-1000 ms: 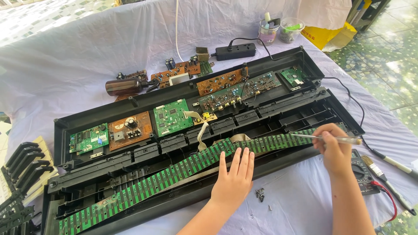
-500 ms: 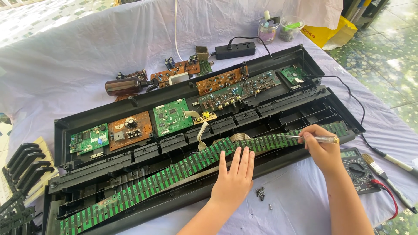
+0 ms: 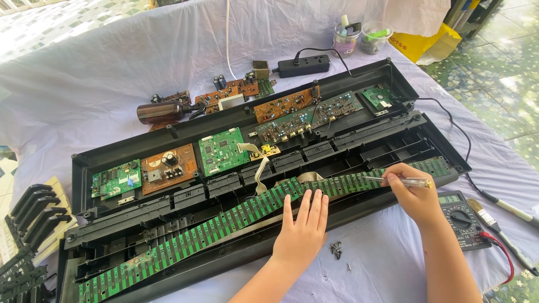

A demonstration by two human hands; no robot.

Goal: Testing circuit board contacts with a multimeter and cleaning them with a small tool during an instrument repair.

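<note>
A white cloth (image 3: 84, 73) is covering the table, and on it an opened black keyboard case (image 3: 236, 168) is lying with its circuit boards (image 3: 224, 150) exposed along the back. A long green contact strip (image 3: 236, 216) is running diagonally across the front of the case, from the lower left corner up to the right end.

The left hand (image 3: 300, 233) is pressing flat on the middle of the strip, fingers spread and straight, clamped on nothing. It is sitting where it sat in both earlier views, so the strip is being held steady.

The right hand (image 3: 415, 193) is closed around a clear-handled screwdriver (image 3: 400, 180), its shaft pointing left and its tip touching the strip. Over the last second this hand has been drifting left along the strip and the tool has been dropping lower, so the tip looks to be settling on a spot further in from the right end.

A multimeter (image 3: 457, 216) is lying just beside the right wrist, with a brush (image 3: 497, 224) beyond it. A few loose screws (image 3: 336, 249) are lying on the cloth between the 2 forearms. A black power strip (image 3: 303, 65) is sitting behind the case.
</note>
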